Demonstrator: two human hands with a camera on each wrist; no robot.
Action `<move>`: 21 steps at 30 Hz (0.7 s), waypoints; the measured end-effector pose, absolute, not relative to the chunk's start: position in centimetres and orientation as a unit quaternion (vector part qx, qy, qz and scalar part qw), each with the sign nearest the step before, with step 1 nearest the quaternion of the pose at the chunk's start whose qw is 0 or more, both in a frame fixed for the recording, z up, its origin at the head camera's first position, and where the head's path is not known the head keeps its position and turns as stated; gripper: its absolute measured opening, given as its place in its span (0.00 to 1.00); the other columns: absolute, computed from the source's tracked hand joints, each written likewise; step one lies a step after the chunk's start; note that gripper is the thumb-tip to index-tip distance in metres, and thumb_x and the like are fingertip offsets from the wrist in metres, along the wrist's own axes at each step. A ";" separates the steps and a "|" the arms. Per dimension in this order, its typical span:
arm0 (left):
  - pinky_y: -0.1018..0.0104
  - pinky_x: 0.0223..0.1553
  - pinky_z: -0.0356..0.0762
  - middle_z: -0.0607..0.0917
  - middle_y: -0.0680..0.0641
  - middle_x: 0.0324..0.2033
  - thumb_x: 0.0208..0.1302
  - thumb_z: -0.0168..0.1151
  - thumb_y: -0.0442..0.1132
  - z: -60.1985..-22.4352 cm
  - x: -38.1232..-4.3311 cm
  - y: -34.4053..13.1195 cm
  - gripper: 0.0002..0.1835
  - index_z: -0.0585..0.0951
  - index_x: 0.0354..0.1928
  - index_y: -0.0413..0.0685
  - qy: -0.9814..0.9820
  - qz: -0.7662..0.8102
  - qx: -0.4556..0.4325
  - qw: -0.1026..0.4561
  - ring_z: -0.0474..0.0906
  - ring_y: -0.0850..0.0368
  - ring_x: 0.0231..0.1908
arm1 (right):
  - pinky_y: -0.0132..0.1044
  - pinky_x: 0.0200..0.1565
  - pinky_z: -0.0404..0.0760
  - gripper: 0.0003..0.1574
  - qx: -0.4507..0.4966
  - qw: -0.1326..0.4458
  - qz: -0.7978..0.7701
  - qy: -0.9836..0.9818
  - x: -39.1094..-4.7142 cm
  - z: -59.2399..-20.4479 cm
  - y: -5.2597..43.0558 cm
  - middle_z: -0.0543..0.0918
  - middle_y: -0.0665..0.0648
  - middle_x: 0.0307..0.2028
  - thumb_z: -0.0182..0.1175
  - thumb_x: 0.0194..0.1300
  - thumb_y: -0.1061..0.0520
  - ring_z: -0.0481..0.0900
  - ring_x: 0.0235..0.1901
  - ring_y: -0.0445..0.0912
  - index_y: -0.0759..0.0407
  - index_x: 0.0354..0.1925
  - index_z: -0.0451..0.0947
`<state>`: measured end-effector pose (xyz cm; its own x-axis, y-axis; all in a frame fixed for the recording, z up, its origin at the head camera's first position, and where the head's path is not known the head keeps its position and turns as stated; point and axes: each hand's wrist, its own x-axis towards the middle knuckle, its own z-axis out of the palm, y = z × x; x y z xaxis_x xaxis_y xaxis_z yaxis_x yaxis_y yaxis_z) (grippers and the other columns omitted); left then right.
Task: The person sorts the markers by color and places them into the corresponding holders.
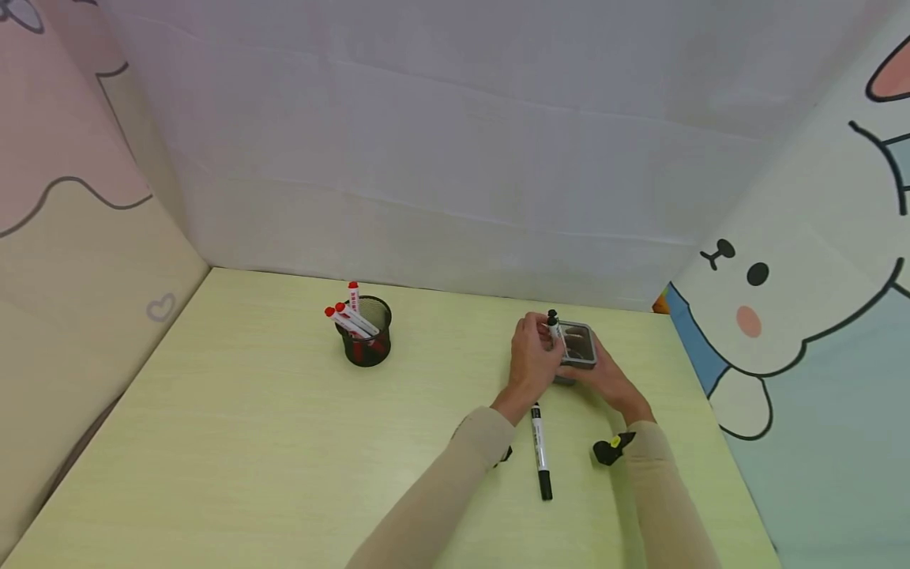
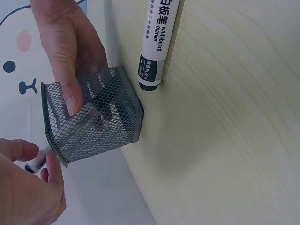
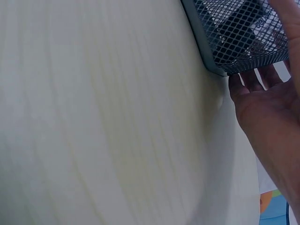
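Observation:
At the right of the table stands a square grey mesh pen holder (image 1: 581, 345). My right hand (image 1: 606, 378) grips its side, the thumb across the mesh in the left wrist view. A black-capped marker (image 1: 554, 325) is pinched between the thumb and fingers of my left hand (image 1: 533, 359), at the holder's rim. Part of that marker is hidden by the hand and the rim. Dark shapes show through the mesh (image 3: 234, 37), too unclear to name. Nearer me lies a black whiteboard marker (image 1: 540, 450) on the table, its printed label facing up in the left wrist view.
A round black mesh pen cup (image 1: 367, 352) holding several red-capped markers (image 1: 358, 316) stands left of the hands. Behind the table (image 1: 270, 427) hangs a white cloth (image 1: 441, 174). A cloth with a printed cartoon animal (image 1: 775, 308) borders the right side.

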<state>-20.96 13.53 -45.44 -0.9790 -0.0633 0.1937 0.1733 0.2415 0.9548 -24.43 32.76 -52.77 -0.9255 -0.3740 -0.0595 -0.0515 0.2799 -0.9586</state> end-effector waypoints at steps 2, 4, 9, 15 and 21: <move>0.72 0.43 0.80 0.78 0.42 0.42 0.67 0.64 0.27 -45.4 -21.0 13.5 0.15 0.75 0.53 0.36 -0.779 -0.619 -0.029 0.095 0.80 0.56 0.41 | 0.27 0.56 0.73 0.55 -0.126 0.139 -0.580 0.793 -24.4 -52.7 32.7 0.66 0.62 0.70 0.70 0.67 0.58 0.68 0.63 0.50 0.51 0.80 0.48; 0.72 0.43 0.80 0.78 0.41 0.42 0.67 0.64 0.27 -45.5 -21.0 13.4 0.14 0.75 0.53 0.36 -0.774 -0.625 -0.026 0.093 0.79 0.56 0.40 | 0.27 0.56 0.72 0.55 -0.120 0.140 -0.577 0.796 -24.4 -52.7 32.6 0.66 0.62 0.70 0.71 0.67 0.57 0.68 0.63 0.51 0.50 0.80 0.49; 0.71 0.43 0.80 0.79 0.41 0.42 0.67 0.63 0.28 -45.5 -21.0 13.2 0.14 0.76 0.53 0.36 -0.771 -0.630 -0.023 0.088 0.79 0.57 0.40 | 0.28 0.56 0.73 0.54 -0.126 0.139 -0.581 0.792 -24.4 -52.7 32.6 0.67 0.62 0.69 0.70 0.67 0.58 0.69 0.62 0.51 0.50 0.80 0.49; 0.70 0.41 0.78 0.79 0.44 0.41 0.69 0.63 0.31 -45.5 -20.9 13.1 0.13 0.77 0.53 0.37 -0.781 -0.617 -0.021 0.096 0.78 0.57 0.40 | 0.29 0.56 0.74 0.55 -0.128 0.141 -0.584 0.789 -24.5 -52.8 32.7 0.67 0.63 0.69 0.70 0.68 0.59 0.71 0.61 0.49 0.50 0.80 0.49; 0.69 0.40 0.77 0.80 0.45 0.40 0.69 0.63 0.33 -45.2 -20.5 12.8 0.13 0.77 0.53 0.37 -0.787 -0.609 -0.013 0.099 0.78 0.56 0.39 | 0.31 0.57 0.72 0.55 -0.116 0.141 -0.574 0.798 -24.4 -52.7 32.7 0.67 0.61 0.69 0.71 0.67 0.56 0.70 0.62 0.50 0.48 0.80 0.49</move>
<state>-20.46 12.82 -45.24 -0.9802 -0.1002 0.1705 0.1400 0.2575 0.9561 -24.38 32.71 -52.71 -0.9335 -0.3466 -0.0916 -0.0236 0.3144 -0.9490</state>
